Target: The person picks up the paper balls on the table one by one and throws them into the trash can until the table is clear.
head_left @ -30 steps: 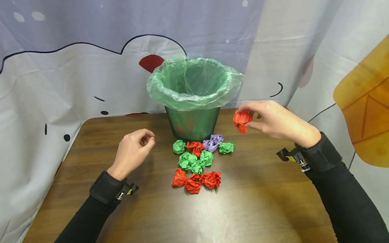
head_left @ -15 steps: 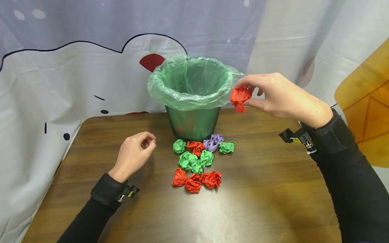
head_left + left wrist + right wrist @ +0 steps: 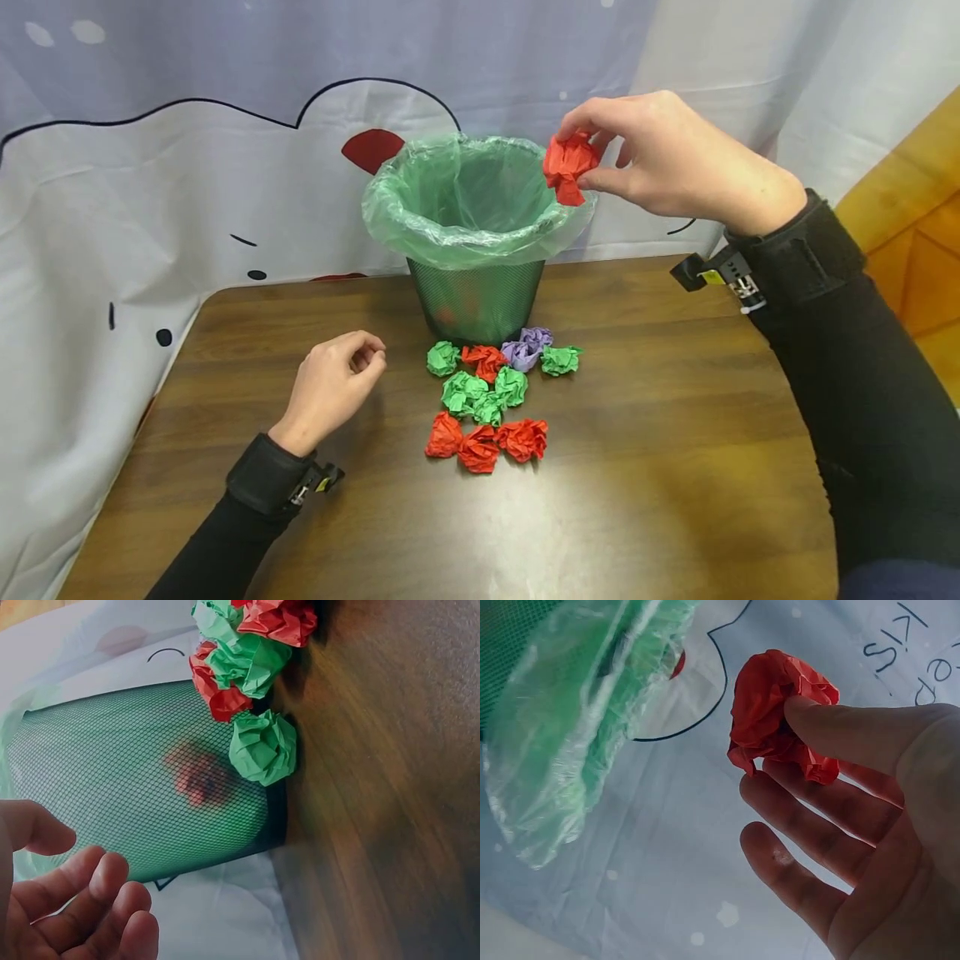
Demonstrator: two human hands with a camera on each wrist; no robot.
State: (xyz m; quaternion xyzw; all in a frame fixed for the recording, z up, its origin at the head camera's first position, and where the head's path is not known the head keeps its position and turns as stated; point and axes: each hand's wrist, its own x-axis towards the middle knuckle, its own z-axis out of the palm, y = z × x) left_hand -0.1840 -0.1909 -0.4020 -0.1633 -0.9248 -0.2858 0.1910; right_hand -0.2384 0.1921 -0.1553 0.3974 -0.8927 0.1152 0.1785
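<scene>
My right hand (image 3: 667, 158) pinches a crumpled red paper ball (image 3: 568, 165) between thumb and fingers, at the right rim of the bin in the head view. In the right wrist view the red ball (image 3: 776, 712) hangs apart from the bag's edge. The mesh bin (image 3: 480, 300) is lined with a green plastic bag (image 3: 472, 250) folded over its rim. Loosely curled and holding nothing, my left hand (image 3: 330, 387) is left of the paper balls. Through the mesh, a blurred red shape (image 3: 199, 776) shows inside the bin in the left wrist view.
Before the bin lie several green paper balls (image 3: 465, 393), several red paper balls (image 3: 478, 450) and crumpled purple paper (image 3: 527, 348). They rest on a wooden table (image 3: 660, 400). A patterned curtain (image 3: 187, 192) hangs behind the bin and along the sides.
My right hand has risen and moved slightly left with the red paper ball, from beside the bin to the height of its rim. The left hand has barely moved.
</scene>
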